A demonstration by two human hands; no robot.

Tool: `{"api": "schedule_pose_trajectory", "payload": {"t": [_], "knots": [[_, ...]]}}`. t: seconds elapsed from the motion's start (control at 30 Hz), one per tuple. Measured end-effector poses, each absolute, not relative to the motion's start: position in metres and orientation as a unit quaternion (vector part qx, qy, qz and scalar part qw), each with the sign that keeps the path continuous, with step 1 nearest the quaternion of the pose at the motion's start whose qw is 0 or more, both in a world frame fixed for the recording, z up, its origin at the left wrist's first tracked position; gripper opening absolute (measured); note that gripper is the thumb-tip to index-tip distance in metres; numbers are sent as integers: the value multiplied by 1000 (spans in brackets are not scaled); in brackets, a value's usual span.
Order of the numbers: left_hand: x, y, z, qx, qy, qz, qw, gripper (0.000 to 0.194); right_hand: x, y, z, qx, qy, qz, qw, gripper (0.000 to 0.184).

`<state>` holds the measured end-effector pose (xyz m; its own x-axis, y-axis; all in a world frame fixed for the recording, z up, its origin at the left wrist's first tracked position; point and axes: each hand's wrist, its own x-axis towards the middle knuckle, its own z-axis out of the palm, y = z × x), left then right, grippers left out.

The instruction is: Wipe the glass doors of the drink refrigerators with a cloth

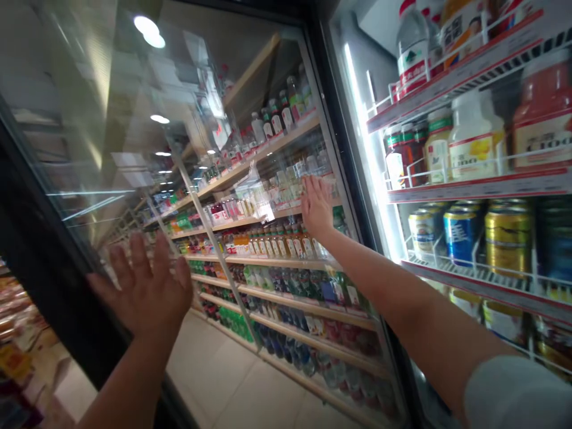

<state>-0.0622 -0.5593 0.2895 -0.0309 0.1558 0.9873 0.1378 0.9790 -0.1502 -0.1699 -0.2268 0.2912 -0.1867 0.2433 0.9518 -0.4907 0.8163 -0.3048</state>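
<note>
A glass cooler door [268, 77] with a black frame stands open in front of me. My left hand [145, 286] is raised beside the door's left frame, fingers spread, and nothing shows in it. Whether it touches the glass I cannot tell. Further right, my right hand [316, 205] lies with its fingers stretched out against the glass, near the door's right frame. A pale patch shows beside its fingers; whether this is a cloth or a reflection I cannot make out. Reflections of ceiling lamps cross the pane.
To the right, the lit cooler has shelves of bottles [474, 140] and drink cans [507, 238] behind wire rails. Long wooden shelves [308, 301] of bottles show through or in the glass, above a tiled floor [223, 375]. Blurred packaged goods [15, 357] sit at the lower left.
</note>
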Motion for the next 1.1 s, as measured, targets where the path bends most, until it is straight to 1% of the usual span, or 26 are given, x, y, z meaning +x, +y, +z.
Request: {"api": "schedule_pose_trajectory", "payload": {"t": [0.07, 0.17, 0.2, 0.23, 0.27, 0.37, 0.4, 0.43, 0.47, 0.57, 0.6, 0.67, 0.73, 0.8, 0.83, 0.93, 0.97, 1.0, 1.03, 1.1], "knots": [[-63, -560, 290, -100, -718, 12, 689, 70, -169, -233, 295, 100, -713, 272, 638, 56], [-64, -561, 290, -102, -719, 12, 687, 70, -164, -238, 294, 247, -722, 141, 631, 52], [-64, -561, 290, -102, -719, 7, 688, 70, -163, -237, 294, 281, -720, 110, 625, 51], [-64, -561, 291, -102, -718, 0, 688, 69, -164, -235, 294, 288, -721, 104, 622, 50], [-64, -561, 291, -104, -719, -5, 688, 69, -165, -232, 295, 267, -723, 123, 625, 51], [-65, -561, 291, -108, -718, -8, 688, 70, -170, -229, 300, 112, -713, 259, 641, 55], [-65, -561, 291, -108, -717, -6, 689, 70, -171, -229, 301, 76, -705, 287, 644, 56], [-66, -561, 291, -109, -717, -3, 688, 71, -172, -229, 300, 69, -701, 290, 648, 57], [-66, -562, 290, -109, -717, 0, 688, 71, -172, -230, 299, 89, -704, 269, 651, 57], [-67, -564, 291, -105, -716, 8, 690, 72, -171, -226, 294, 206, -724, 155, 640, 53], [-67, -564, 291, -106, -718, 13, 687, 73, -171, -223, 294, 221, -729, 141, 632, 53], [-67, -565, 291, -102, -718, 15, 688, 73, -174, -217, 295, 177, -732, 183, 632, 54], [-67, -565, 291, -106, -722, 15, 683, 74, -176, -215, 296, 83, -715, 262, 643, 55], [-68, -566, 291, -107, -719, 10, 687, 73, -175, -218, 294, 53, -703, 283, 650, 56], [-68, -566, 291, -108, -718, 10, 688, 72, -173, -220, 292, 84, -709, 258, 651, 55], [-69, -566, 291, -112, -719, 15, 686, 71, -168, -222, 286, 240, -729, 128, 628, 51], [-69, -565, 291, -112, -719, 15, 686, 71, -168, -221, 286, 257, -732, 113, 621, 51], [-68, -565, 291, -112, -721, 14, 684, 71, -168, -218, 287, 243, -736, 124, 620, 51], [-68, -564, 292, -110, -722, 7, 683, 71, -169, -216, 289, 200, -739, 160, 623, 51], [-67, -562, 292, -118, -733, -47, 669, 71, -171, -214, 296, 70, -733, 259, 625, 54]]}}
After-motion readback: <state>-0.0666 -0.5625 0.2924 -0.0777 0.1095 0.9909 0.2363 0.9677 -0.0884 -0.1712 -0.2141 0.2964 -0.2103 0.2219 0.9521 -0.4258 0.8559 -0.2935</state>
